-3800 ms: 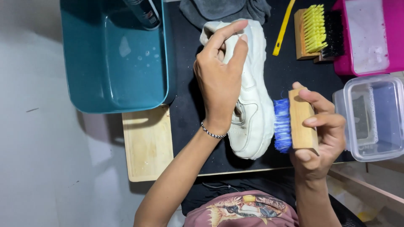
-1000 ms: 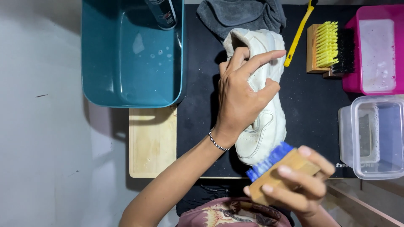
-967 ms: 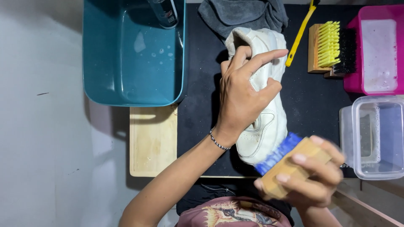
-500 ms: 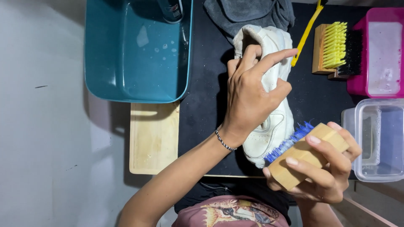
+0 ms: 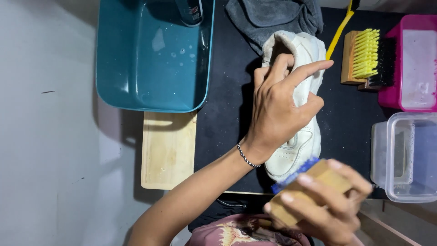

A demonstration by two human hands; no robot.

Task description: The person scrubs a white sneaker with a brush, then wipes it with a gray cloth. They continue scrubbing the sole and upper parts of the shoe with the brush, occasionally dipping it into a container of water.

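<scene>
Both hands grip: left hand (image 5: pixel 277 109) the white shoe (image 5: pixel 298 136), right hand (image 5: pixel 327 205) a blue-bristled brush (image 5: pixel 309 180) at its toe edge.

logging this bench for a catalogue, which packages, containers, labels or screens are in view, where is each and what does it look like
Can: dark cylinder with a printed label, inside the teal tub, top.
Pink box: rectangular, top right.
Clear plastic container: rectangular, right edge.
No screens or signs.

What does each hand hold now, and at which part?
The left hand grips the white shoe across its upper, near the opening. The right hand holds the blue-bristled brush by its wooden back.
</scene>
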